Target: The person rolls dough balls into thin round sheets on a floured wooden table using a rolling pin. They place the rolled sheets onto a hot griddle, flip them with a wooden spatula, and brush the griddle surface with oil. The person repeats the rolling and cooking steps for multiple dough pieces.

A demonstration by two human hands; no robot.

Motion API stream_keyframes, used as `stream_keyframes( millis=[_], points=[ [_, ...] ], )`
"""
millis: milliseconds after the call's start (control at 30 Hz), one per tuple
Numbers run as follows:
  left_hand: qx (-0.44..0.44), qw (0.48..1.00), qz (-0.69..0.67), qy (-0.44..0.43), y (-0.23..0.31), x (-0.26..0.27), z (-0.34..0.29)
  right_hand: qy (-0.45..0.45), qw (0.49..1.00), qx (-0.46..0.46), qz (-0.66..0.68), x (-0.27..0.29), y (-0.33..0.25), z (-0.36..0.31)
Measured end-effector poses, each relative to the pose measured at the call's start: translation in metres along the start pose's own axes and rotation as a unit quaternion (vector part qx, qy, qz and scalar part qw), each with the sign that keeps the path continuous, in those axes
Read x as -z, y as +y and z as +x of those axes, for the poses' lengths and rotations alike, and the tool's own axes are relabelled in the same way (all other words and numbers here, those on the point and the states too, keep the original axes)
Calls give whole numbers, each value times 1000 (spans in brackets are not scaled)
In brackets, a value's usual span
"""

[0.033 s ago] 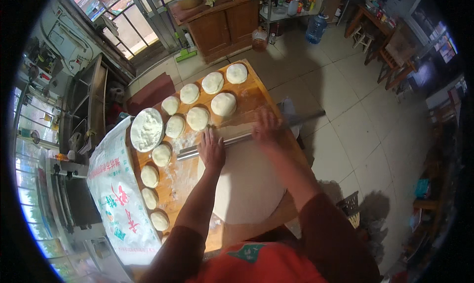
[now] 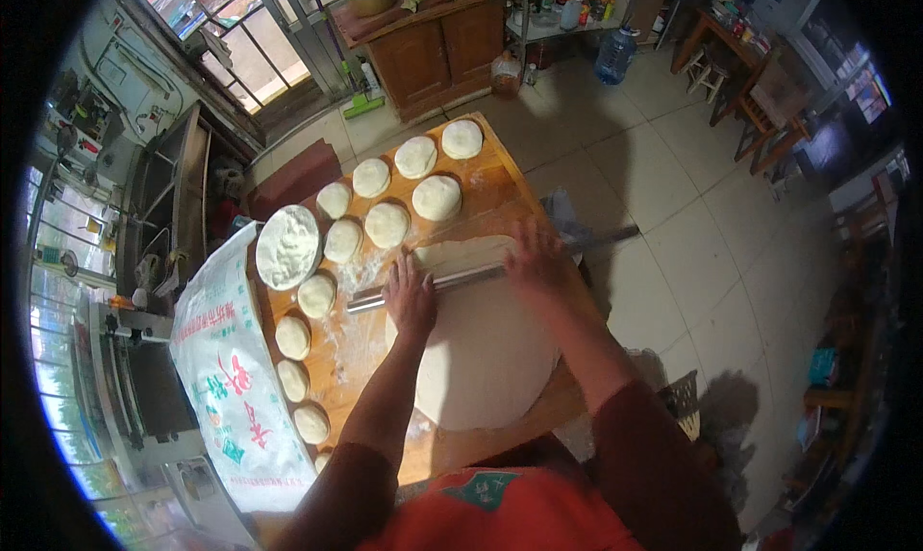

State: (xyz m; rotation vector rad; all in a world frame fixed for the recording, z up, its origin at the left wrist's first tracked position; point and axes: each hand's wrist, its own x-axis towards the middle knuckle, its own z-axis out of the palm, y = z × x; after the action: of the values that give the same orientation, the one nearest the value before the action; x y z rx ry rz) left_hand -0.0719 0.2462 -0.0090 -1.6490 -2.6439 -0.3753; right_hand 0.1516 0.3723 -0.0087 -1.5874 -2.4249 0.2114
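Note:
A large flat sheet of dough [image 2: 486, 359] lies on the floured wooden board [image 2: 567, 412]. Across its far part runs a long metal-looking rolling pin [image 2: 466, 278], its right end jutting past the board's edge. My left hand [image 2: 411, 296] is on the pin left of centre, fingers bent over it. Farther right, my right hand [image 2: 536, 261] grips the same pin, slightly blurred. Beyond the pin, a strip of the sheet shows. Several round dough pieces [image 2: 386, 225] line the board's far and left sides. At the far left corner sits a white bowl of flour [image 2: 288, 247].
A printed white sack [image 2: 226, 383] hangs along the board's left side. Behind the board stands a wooden cabinet [image 2: 413, 65], with a green broom [image 2: 363, 104] beside it. A blue water jug [image 2: 616, 56] and a wooden chair [image 2: 774, 109] stand on the tiled floor farther right.
My right hand has shifted slightly right along the pin. More of the sheet shows beyond the pin. The whole view has moved a little.

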Motion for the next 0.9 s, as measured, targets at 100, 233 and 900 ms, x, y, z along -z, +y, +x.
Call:
stream_keyframes(
  millis=[100, 233, 900],
  points=[
    [-31, 996, -64, -50, -40, 18, -81, -40, 998, -49, 0, 35, 59, -116],
    [-99, 985, -40, -134, -80, 48, -201, -66, 992, -108, -20, 75, 82, -314],
    [387, 474, -699, -371, -47, 47, -128, -40, 955, -168, 243, 28, -120, -452]
  ],
)
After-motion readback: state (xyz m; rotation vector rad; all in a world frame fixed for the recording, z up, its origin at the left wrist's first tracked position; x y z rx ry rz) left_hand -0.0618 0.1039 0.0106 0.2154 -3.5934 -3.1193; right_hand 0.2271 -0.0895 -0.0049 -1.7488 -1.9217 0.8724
